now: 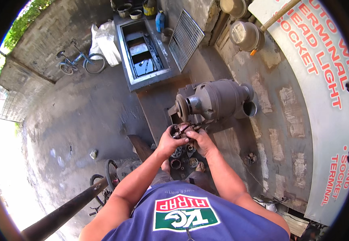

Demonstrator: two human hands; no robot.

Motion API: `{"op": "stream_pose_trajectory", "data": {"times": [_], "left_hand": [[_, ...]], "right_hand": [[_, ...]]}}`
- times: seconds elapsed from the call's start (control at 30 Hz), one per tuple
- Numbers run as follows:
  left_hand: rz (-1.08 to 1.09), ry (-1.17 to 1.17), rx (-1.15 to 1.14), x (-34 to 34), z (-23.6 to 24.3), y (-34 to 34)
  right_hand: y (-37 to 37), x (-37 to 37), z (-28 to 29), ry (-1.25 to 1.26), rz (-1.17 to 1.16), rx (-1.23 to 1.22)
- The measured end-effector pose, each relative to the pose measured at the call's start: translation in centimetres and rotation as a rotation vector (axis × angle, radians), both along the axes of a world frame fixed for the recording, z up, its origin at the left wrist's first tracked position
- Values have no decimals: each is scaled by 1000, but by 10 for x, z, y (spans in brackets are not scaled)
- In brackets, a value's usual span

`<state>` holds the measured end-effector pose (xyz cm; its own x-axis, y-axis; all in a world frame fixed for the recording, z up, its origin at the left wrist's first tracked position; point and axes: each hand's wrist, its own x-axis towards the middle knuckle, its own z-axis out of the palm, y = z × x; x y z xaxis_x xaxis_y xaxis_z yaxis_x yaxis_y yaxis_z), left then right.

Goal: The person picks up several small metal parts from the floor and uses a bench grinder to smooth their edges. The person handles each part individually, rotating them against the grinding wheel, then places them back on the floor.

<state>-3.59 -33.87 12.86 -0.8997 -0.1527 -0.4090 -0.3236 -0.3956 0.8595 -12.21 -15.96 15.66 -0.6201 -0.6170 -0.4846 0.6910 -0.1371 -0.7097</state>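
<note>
Both my hands hold a small, dark metal machine part [185,128] with a reddish-brown face, just below the grinding wheel [181,107]. My left hand [169,143] is closed around its left side, the thumb reaching across toward the middle. On the other side my right hand [202,142] grips it with the thumb pressed on its near edge. The part's exact kind cannot be made out. A large grey bench grinder [219,99], coated in dust, carries the wheel on its left end. I cannot tell whether the part touches the wheel.
Round metal parts, including a ring [175,164], lie on the ground below my hands. Ahead stands a metal-rimmed basin [163,75] of dark liquid, with a wire rack [185,38] beside it. A dark pole [68,209] crosses the lower left. A blue bicycle [78,60] stands by the wall.
</note>
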Motion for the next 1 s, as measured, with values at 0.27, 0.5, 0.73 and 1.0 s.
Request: {"op": "stream_pose_trajectory", "data": {"times": [0.27,0.5,0.73,1.0], "left_hand": [[6,-94,86,-3,4,-4],[15,-36,-151,4,7,6],[50,1,-215,7,1,8],[-71,29,-573,12,16,11]], "right_hand": [[-10,-1,-11,-74,-14,118],[-1,-2,-5,-24,41,-7],[-6,-8,-3,-33,119,12],[3,-2,-7,-174,9,9]]}}
